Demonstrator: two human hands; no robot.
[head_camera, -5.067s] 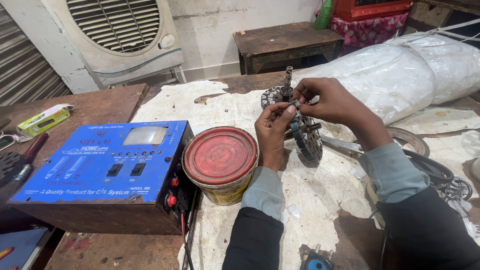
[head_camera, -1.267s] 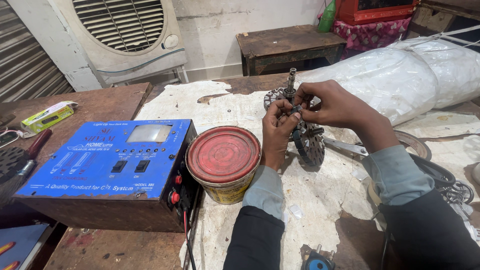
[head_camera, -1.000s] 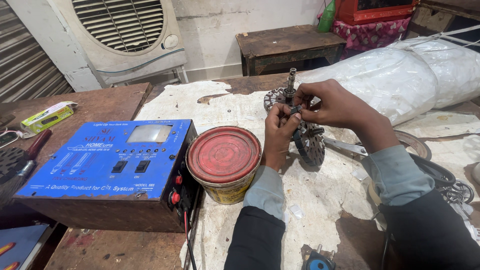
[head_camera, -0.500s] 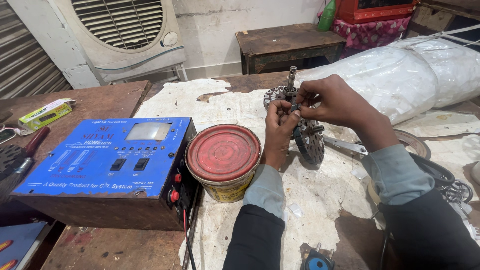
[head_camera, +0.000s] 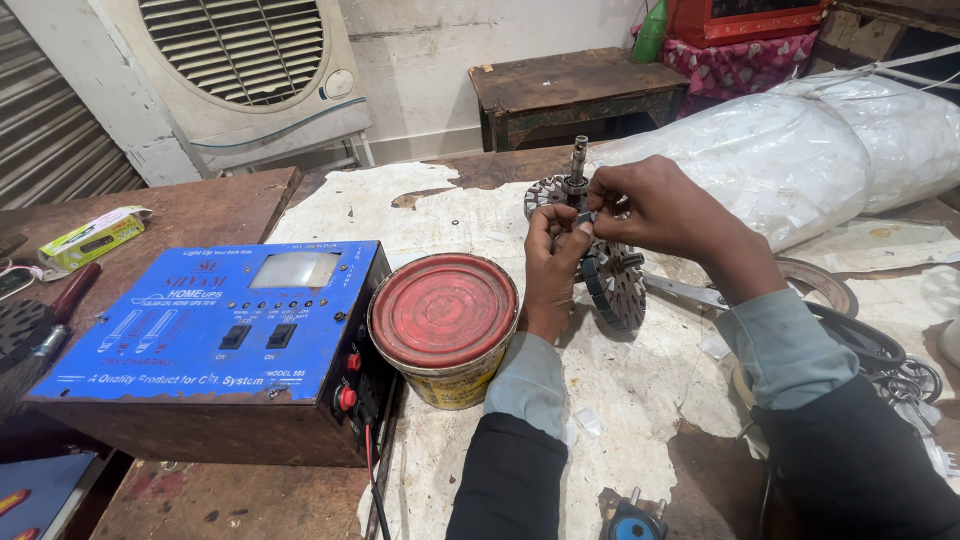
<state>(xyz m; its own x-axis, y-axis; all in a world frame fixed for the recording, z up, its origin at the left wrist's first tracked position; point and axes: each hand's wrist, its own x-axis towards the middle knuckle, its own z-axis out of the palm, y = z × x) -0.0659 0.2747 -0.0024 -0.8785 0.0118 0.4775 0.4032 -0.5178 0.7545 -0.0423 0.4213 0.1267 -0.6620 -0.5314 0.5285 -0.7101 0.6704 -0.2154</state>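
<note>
A round slotted metal motor core (head_camera: 612, 283) with an upright shaft (head_camera: 578, 160) rests on the worn white-topped bench (head_camera: 640, 390). My left hand (head_camera: 552, 265) reaches up from below and pinches a small dark part beside the shaft. My right hand (head_camera: 668, 208) comes in from the right, its fingertips closed on the same small part at the shaft. Both hands meet over the top of the core, hiding its middle.
A tin can with a red lid (head_camera: 443, 322) stands left of my left arm. A blue electrical box (head_camera: 215, 340) sits further left, with a brush (head_camera: 35, 330) and a small carton (head_camera: 95, 237). A plastic-wrapped bundle (head_camera: 800, 160) lies behind; metal rings (head_camera: 820, 285) at right.
My hands have stayed at the shaft with only small finger movements. The view has shifted slightly; the core and can have not moved.
</note>
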